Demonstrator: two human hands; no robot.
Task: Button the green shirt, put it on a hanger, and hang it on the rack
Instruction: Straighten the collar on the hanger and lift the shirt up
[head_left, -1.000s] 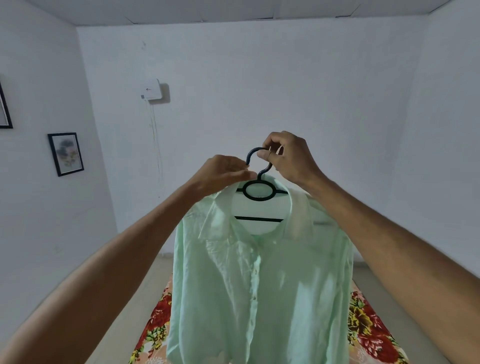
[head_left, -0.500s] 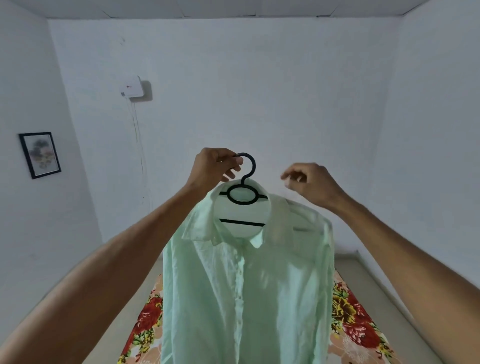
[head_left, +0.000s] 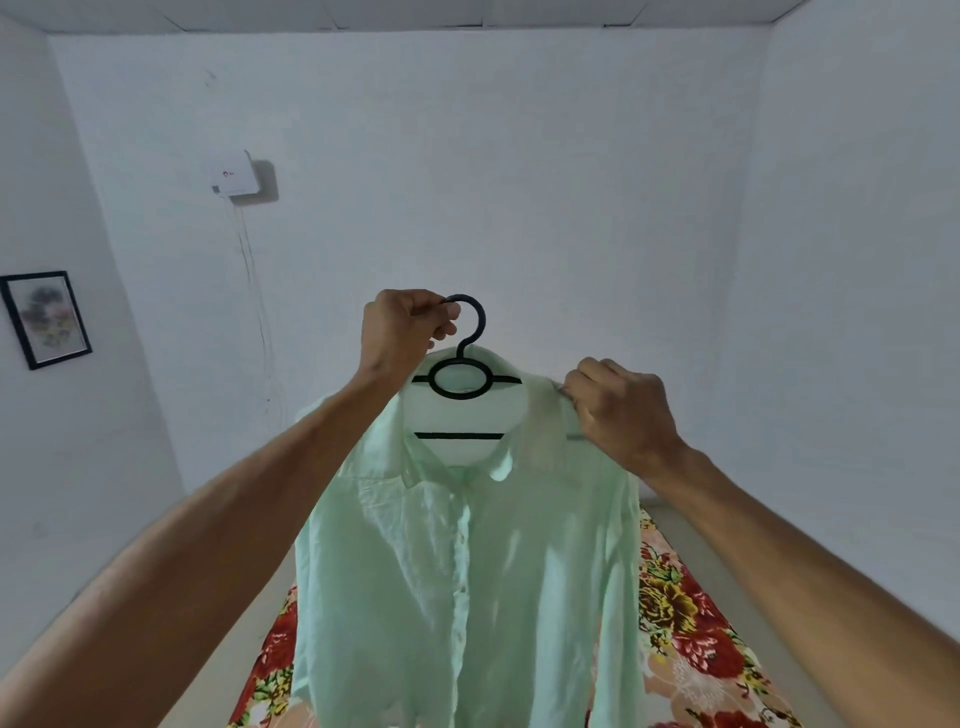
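The pale green shirt (head_left: 467, 571) hangs buttoned down its front on a black plastic hanger (head_left: 460, 379), held up in the air before me. My left hand (head_left: 402, 332) grips the left end of the hanger's hook. My right hand (head_left: 618, 415) pinches the shirt's right shoulder beside the collar, where a thin bit of the hanger's arm shows. The shirt's lower hem runs out of view at the bottom. No rack is in view.
A flowered red and yellow bedspread (head_left: 691, 639) lies below the shirt. White walls enclose the room. A white box (head_left: 234, 174) with hanging wires is fixed to the far wall, and a framed picture (head_left: 47, 318) hangs on the left wall.
My right hand let go of the hanger's hook, moved right and down, and now pinches the shirt's shoulder. My left hand shifted onto the hook. The view turned slightly rightward.
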